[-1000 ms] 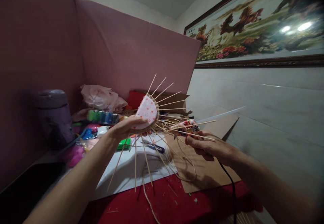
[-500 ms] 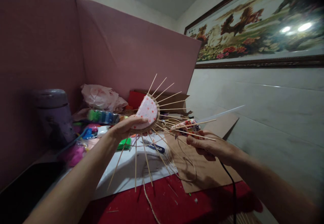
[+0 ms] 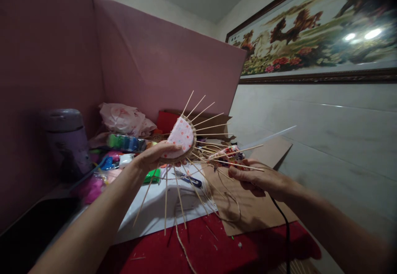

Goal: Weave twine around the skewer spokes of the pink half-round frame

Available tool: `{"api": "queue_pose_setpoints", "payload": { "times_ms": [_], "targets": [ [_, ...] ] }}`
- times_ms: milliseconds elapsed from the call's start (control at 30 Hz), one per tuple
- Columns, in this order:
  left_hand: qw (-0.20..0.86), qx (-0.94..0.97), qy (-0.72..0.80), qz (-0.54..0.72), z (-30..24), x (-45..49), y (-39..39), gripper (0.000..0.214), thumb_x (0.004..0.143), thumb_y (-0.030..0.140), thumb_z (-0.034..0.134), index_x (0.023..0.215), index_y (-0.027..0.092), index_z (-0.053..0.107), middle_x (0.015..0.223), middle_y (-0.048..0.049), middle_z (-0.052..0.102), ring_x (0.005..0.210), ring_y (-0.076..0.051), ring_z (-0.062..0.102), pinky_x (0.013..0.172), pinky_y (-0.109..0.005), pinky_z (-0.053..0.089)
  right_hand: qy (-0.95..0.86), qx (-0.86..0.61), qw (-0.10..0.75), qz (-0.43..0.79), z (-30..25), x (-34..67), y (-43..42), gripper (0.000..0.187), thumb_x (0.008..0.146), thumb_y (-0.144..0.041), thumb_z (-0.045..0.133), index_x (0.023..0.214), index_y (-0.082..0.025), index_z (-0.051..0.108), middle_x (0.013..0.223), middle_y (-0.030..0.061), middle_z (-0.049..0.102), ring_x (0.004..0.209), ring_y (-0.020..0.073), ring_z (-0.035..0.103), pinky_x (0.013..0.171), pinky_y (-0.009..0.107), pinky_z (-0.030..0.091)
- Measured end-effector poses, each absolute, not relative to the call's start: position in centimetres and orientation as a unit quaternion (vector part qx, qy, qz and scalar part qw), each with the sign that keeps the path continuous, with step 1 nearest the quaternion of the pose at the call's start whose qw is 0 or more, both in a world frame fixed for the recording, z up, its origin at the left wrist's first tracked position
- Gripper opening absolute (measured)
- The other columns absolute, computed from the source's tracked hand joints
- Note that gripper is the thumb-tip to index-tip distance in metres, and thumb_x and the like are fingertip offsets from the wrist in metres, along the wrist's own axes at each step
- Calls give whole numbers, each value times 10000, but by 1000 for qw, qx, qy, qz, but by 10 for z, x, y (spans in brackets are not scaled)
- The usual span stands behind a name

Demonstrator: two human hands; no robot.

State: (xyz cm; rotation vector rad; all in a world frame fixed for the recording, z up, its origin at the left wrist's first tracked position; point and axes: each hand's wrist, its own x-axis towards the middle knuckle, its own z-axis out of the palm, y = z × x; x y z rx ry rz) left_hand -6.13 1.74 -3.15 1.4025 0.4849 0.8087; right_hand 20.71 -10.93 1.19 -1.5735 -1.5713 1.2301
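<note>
My left hand grips a half-round base covered in pink dotted fabric, thumb on top and fingers underneath. Thin wooden sticks fan out from its curved edge, which is wrapped in twine. Closed around a flower-patterned hot glue gun, my right hand holds it with the nozzle toward the base's edge. A clear glue stick juts from the gun's rear, and a black cord hangs below. Sticks cross in front of the gun; whether its tip touches the base is hard to see.
Below the hands lie blue thread snips, white paper, brown cardboard and loose twine on a red cloth. Packets of coloured clay and a purple flask stand left. Pink panels rise behind.
The glue gun and its stick have shifted very slightly to the left. The base's sticks have moved by a hair; both hands keep their holds.
</note>
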Motion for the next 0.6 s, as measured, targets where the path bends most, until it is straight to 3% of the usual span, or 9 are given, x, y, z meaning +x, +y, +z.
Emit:
{"api": "queue_pose_setpoints", "payload": {
  "times_ms": [600],
  "targets": [
    [683, 592, 225, 363, -28, -60, 14, 273, 693, 238, 616, 901, 65, 655, 778, -136, 667, 648, -193, 618, 603, -296, 498, -604, -604, 285, 436, 19, 208, -114, 442, 651, -581, 630, 734, -181, 463, 499, -83, 325, 404, 35, 267, 328, 153, 182]
  ]
}}
